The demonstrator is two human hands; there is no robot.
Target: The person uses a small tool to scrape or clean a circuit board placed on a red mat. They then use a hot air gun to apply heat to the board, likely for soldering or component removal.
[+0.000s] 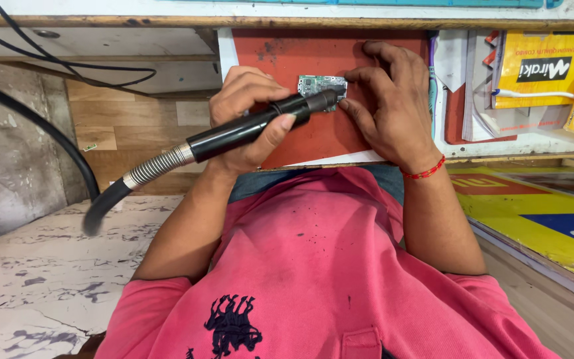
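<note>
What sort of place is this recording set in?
Probably a small electronics repair bench: a hot-air tool aimed at a small circuit board on a red work mat, with yellow packets shelved beside it.

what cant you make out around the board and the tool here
All in the head view:
- circuit board: parts too small; one corner hidden under the nozzle
- black tool in left hand: nozzle contact unclear
- hose: blurred, leaves left edge
- red mat: partly under right hand

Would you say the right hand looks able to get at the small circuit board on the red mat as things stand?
Most likely yes. The right hand already has fingertips at the right edge of the circuit board. Only the nozzle of the black tool, held by the left hand, crowds its lower edge.
</note>
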